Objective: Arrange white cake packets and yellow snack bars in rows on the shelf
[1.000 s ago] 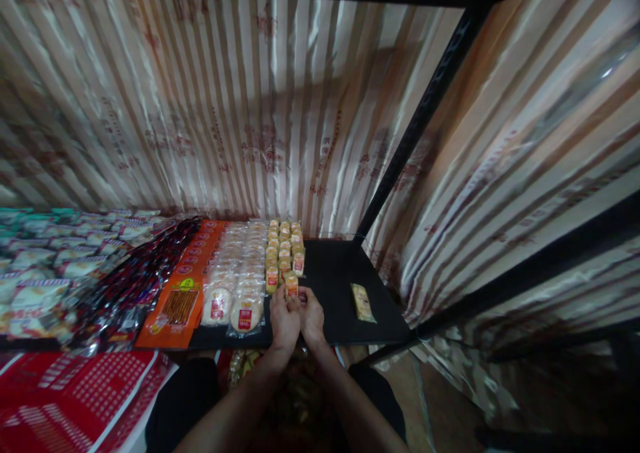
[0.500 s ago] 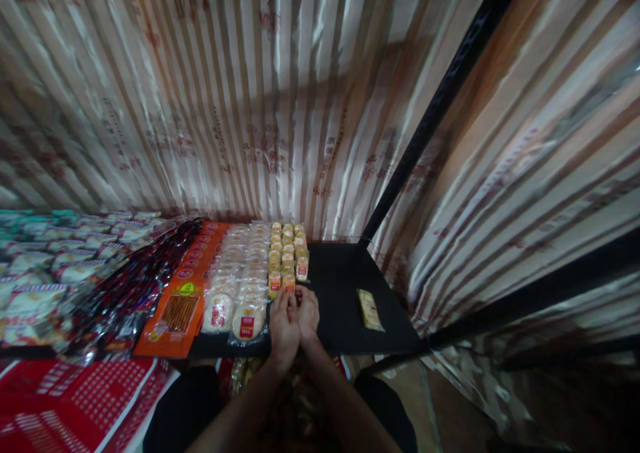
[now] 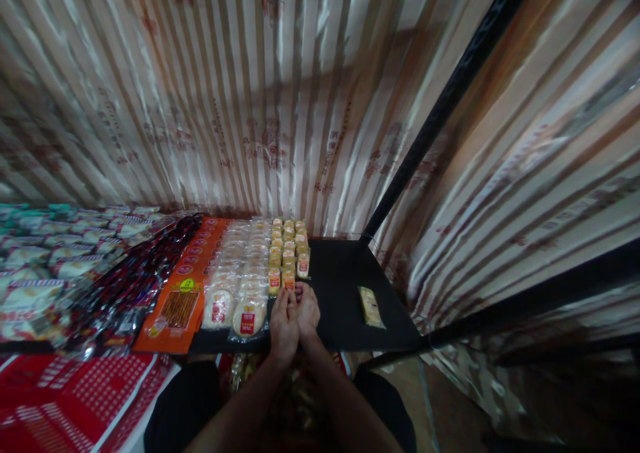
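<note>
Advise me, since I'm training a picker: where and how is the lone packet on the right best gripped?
Probably pinch the packet across its long sides at mid-length, coming from above with the right hand: it lies narrow and roughly front to back on the shelf.

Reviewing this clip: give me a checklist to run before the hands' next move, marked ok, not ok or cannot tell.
1. Left hand and right hand at the small yellow packs: ok.
2. Grip on the front middle pack: cannot tell; fingers hide its base.
3. Right column's front level with the others: not ok, stops farther back.
4. Loose pack in line: not ok, lies apart.
5. Orange packet clear of hands: ok.
</note>
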The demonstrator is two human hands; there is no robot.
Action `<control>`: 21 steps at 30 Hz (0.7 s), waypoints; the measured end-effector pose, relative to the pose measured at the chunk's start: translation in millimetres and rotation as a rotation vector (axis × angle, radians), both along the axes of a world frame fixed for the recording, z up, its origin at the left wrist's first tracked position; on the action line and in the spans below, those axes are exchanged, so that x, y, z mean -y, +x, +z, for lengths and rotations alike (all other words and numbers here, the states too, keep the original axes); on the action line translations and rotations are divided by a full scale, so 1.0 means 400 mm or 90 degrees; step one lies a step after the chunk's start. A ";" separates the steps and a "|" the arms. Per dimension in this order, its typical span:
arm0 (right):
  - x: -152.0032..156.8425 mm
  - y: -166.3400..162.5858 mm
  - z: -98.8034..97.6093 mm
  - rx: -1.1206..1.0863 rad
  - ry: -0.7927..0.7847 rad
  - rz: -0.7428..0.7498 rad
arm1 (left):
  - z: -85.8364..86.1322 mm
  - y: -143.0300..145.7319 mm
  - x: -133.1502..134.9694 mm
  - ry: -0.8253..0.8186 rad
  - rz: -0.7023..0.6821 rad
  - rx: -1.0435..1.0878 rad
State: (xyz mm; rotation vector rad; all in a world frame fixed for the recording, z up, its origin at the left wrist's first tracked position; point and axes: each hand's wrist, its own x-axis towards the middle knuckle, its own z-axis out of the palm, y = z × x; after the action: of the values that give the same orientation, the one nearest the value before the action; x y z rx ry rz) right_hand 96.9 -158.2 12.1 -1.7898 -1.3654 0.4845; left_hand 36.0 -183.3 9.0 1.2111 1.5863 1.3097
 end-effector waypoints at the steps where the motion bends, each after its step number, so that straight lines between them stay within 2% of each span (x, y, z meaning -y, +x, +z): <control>1: -0.001 0.001 0.000 0.001 0.001 0.000 | -0.001 0.000 0.001 0.000 -0.001 -0.003; 6: 0.010 0.003 -0.001 -0.021 0.032 -0.003 | 0.005 -0.002 0.010 0.004 -0.004 -0.068; 11: 0.057 0.004 -0.002 -0.037 0.037 -0.003 | 0.012 -0.014 0.038 0.005 0.000 -0.110; 18: 0.174 0.000 0.002 -0.022 0.058 0.026 | 0.025 -0.035 0.130 -0.005 -0.063 -0.146; 21: 0.233 0.004 -0.009 0.000 0.073 0.050 | 0.016 -0.044 0.183 0.006 -0.101 -0.164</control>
State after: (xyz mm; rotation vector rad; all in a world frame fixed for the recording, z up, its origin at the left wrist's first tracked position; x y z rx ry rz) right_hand 98.6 -251.5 8.6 -1.6479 -1.4390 0.4389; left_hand 18.3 -256.4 15.4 1.5289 1.6228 1.0945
